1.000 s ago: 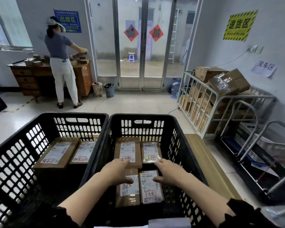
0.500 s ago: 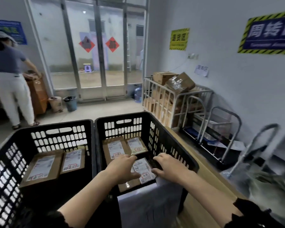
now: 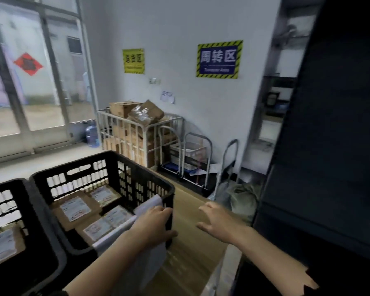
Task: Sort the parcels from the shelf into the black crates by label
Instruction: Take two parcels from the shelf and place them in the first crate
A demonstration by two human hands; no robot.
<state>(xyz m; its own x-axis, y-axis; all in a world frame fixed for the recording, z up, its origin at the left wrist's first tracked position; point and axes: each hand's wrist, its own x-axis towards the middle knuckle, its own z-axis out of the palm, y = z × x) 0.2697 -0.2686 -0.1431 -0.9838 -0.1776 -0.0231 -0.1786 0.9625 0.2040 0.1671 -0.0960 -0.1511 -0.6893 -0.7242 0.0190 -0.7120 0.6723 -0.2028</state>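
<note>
1. Resting on the near corner of the right crate (image 3: 145, 169), the left hand (image 3: 154, 225) bends its fingers over the rim, with the thumb against the outer wall. It covers part of a white sheet (image 3: 150, 205) draped there.
2. The right hand (image 3: 220, 223) hovers with fingers spread wide, holding nothing, above the wooden bench (image 3: 192, 253).
3. Four parcels (image 3: 75, 208) lie flat in the right crate, labels up. Blur makes the print unreadable, and the sheet hides the nearest one's edge.
4. The left crate (image 3: 9, 184) is cut off by the frame. One parcel (image 3: 0, 246) shows inside, partly out of view.
5. The shelf (image 3: 329, 146) is a dark mass, its contents impossible to make out.
</note>
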